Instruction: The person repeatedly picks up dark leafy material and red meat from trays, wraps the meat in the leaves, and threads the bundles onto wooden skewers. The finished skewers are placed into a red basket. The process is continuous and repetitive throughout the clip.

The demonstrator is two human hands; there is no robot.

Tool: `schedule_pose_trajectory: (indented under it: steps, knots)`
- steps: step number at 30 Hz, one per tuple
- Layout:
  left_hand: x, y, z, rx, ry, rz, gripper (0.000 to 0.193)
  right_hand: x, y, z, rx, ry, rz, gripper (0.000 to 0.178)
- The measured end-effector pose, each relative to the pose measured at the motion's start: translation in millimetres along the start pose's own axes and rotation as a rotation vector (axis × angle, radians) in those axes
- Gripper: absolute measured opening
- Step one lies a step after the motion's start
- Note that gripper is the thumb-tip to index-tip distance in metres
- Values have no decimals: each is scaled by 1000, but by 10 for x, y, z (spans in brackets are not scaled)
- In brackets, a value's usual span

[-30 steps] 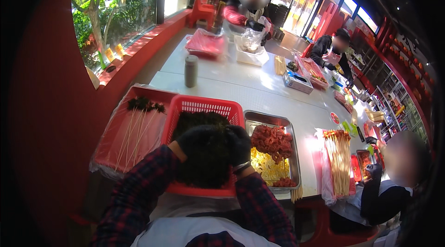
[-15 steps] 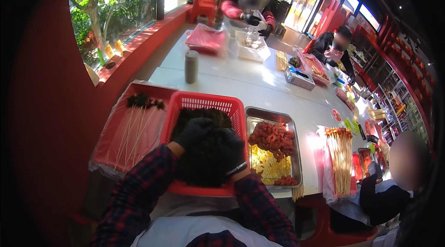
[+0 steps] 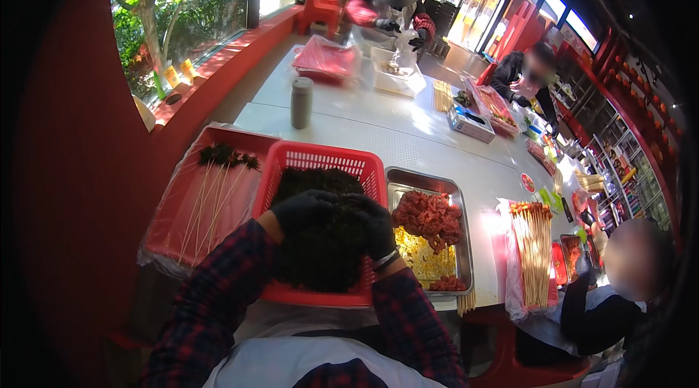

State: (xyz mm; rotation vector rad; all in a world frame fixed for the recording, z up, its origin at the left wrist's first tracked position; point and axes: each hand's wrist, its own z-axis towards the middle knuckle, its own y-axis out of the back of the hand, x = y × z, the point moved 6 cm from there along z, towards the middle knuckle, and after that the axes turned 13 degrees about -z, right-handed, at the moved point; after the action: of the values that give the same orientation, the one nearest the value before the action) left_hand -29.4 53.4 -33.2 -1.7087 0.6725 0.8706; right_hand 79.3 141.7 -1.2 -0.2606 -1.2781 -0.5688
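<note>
My left hand [image 3: 306, 212] and my right hand [image 3: 375, 226], both in black gloves, meet over a red plastic basket [image 3: 377, 169]. Heaped in it are dark green, almost black leafy greens [image 3: 313, 264]. The fingers of both hands curl toward each other just above the heap. Black gloves blend into the dark leaves, so what is pinched between them cannot be made out. Left of the basket, a plastic-lined red tray [image 3: 175, 220] bears several thin skewers [image 3: 211, 199] tipped with dark leafy bunches [image 3: 228, 156].
At the basket's right stands a metal tray [image 3: 464, 242] with red marinated meat [image 3: 429, 219] and yellow shreds [image 3: 422, 260]. Farther right lies a pile of filled skewers [image 3: 533, 257], beside a seated co-worker [image 3: 582, 308]. A grey can [image 3: 301, 103] stands beyond the basket. Two other people work across the table.
My right hand has moved slightly right, its wrist turned outward, and my left hand is a little lower. The co-worker across the table has shifted a plastic bag over the white box.
</note>
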Motion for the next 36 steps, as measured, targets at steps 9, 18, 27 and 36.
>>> schedule_pose_trajectory:
  steps: [9,18,27,36]
  knots:
    - [-85,-52,108,-39,-267,331,16,-135,71,12,-105,-18,-184,16]
    - [-158,-216,47,52,-365,208,26,-15,169,-27,-327,-71,-58,13]
    - [-232,-525,-126,-5,-607,925,14,-306,206,24,-241,73,-458,16]
    - [-257,-35,27,-175,-405,566,16,-297,3,0,72,-75,-6,33]
